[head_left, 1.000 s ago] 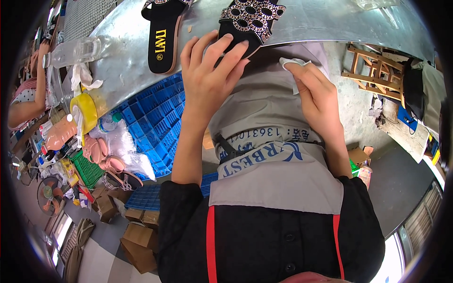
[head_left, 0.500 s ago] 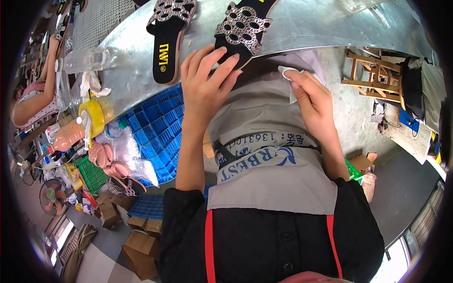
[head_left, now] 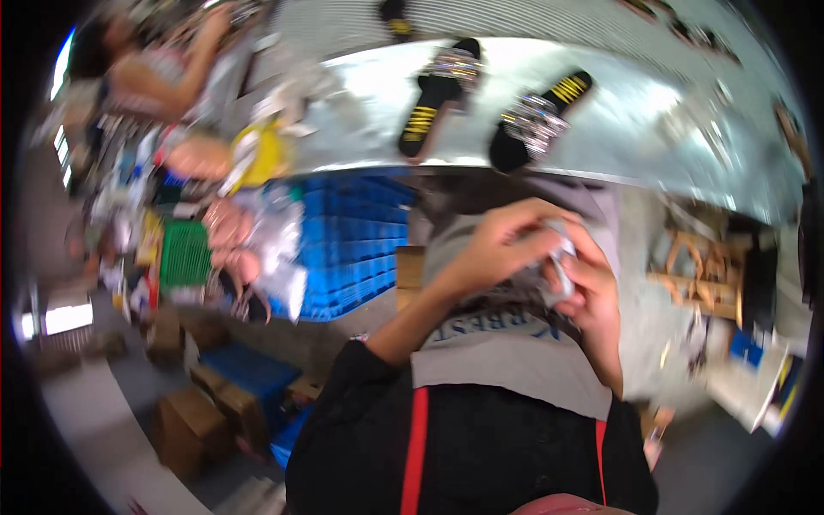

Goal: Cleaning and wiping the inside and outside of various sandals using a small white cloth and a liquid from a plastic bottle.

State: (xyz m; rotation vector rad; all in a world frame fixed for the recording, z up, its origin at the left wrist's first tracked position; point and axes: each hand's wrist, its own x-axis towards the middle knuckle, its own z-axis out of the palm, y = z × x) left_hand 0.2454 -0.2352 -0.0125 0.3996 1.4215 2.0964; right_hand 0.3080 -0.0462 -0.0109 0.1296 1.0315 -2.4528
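Metal table (head_left: pixel 627 133) spans the far side. Fingers of the right hand (head_left: pixel 592 287) pinch a white cloth (head_left: pixel 564 273); the left hand (head_left: pixel 509 243) curls against it (blur hides its grip). Beyond, two sandals (head_left: pixel 534 124) lie by the table's near edge; a stray knock could drop one.

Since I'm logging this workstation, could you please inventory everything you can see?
Table: one, silver, top
Sandals: two, black, on table
Footwear: several, dark, top edge
Roll: one, yellow, table's left
Crates: count unclear, blue, below table
Basket: one, green, left
Shoes: count blurred, pink, left
Boxes: several, brown, lower-left
Stool: one, brown, right
Coworker: one, blurred, upper-left
Cloth: one, white, between hands
Apron: one, grey, centre
Left hand, right hand: two, bare, at cloth
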